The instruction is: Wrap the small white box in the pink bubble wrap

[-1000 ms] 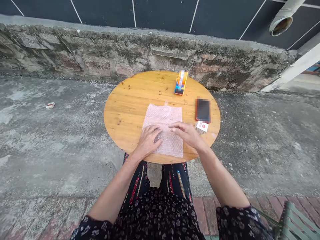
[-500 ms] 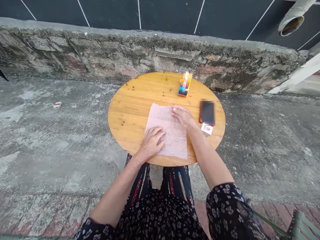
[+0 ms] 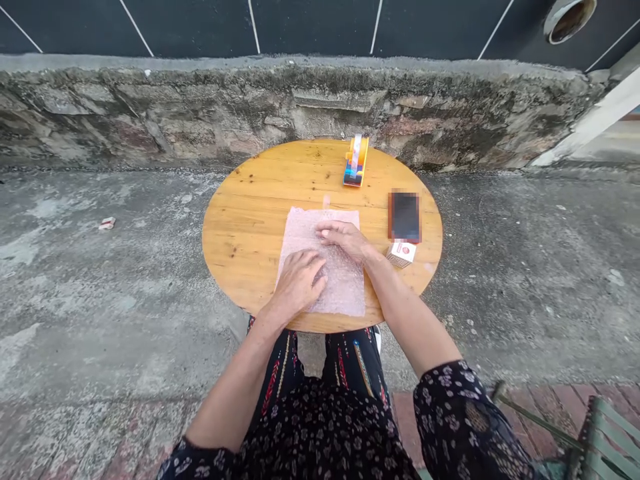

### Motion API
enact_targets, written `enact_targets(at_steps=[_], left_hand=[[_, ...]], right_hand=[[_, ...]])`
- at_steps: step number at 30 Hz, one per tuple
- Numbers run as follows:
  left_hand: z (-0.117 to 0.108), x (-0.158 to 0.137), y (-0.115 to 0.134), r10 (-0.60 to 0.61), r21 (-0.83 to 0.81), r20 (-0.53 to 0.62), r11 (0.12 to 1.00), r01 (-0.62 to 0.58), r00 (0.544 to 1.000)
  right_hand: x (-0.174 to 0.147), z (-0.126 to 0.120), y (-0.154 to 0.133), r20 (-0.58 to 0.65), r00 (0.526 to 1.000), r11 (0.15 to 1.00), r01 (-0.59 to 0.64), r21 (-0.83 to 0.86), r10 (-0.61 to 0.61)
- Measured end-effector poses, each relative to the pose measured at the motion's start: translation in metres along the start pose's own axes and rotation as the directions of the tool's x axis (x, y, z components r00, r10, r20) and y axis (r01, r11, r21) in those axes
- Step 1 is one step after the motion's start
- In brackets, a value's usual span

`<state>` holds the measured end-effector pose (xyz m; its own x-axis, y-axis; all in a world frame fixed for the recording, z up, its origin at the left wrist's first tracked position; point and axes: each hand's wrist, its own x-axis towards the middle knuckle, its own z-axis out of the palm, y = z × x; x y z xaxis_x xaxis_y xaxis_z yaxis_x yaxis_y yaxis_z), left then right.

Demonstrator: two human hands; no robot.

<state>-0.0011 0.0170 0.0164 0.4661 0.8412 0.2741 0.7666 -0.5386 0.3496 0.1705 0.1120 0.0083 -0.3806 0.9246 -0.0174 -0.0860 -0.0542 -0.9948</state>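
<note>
A pinkish sheet of bubble wrap (image 3: 340, 293) lies flat on the round wooden table (image 3: 245, 220). My left hand (image 3: 300, 277) rests on its left side, fingers spread and pointing away from me. Over the upper middle of the sheet is my right hand (image 3: 345, 239), its fingers stretched to the left; whether they press on the wrap I cannot tell. Neither hand grips anything. A small strip of clear tape (image 3: 327, 201) shows at the sheet's top edge.
At the table's far side stands a yellow and blue tape dispenser (image 3: 356, 161). A dark phone (image 3: 405, 217) lies on the right, with a small white box (image 3: 401, 253) just below it. Behind the table runs a stone wall base (image 3: 190, 120). A green chair (image 3: 605, 433) is at lower right.
My right hand has slid left, from the sheet's upper right edge to over its middle. My left hand stays at nearly the same spot on the sheet. The view has shifted slightly.
</note>
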Motion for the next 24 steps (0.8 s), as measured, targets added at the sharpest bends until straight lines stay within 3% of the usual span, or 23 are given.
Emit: enact_targets(at_steps=[4, 8, 19, 21, 24], left_hand=[[0.006, 0.01, 0.007, 0.025, -0.013, 0.018, 1.0, -0.024, 1.0], [0.009, 0.0, 0.01, 0.034, 0.012, 0.038, 0.999, -0.035, 0.999], [-0.015, -0.095, 0.017, -0.014, 0.049, 0.108, 0.999, 0.008, 0.994], [-0.02, -0.108, 0.015, 0.001, 0.023, 0.079, 1.0, -0.002, 0.997], [-0.029, -0.111, 0.015, -0.011, -0.033, -0.065, 0.999, 0.009, 0.998]], right_hand=[[-0.001, 0.0, 0.002, -0.004, 1.0, 1.0, 0.02, -0.011, -0.02], [-0.001, 0.0, 0.001, -0.006, 1.0, 1.0, 0.01, -0.014, -0.01], [0.001, 0.002, -0.001, -0.017, 1.0, 1.0, -0.022, -0.011, 0.022], [0.002, 0.002, -0.001, -0.022, 0.999, 1.0, -0.028, -0.007, 0.028], [0.002, 0.002, -0.002, -0.017, 0.999, 0.999, -0.036, -0.004, 0.036]])
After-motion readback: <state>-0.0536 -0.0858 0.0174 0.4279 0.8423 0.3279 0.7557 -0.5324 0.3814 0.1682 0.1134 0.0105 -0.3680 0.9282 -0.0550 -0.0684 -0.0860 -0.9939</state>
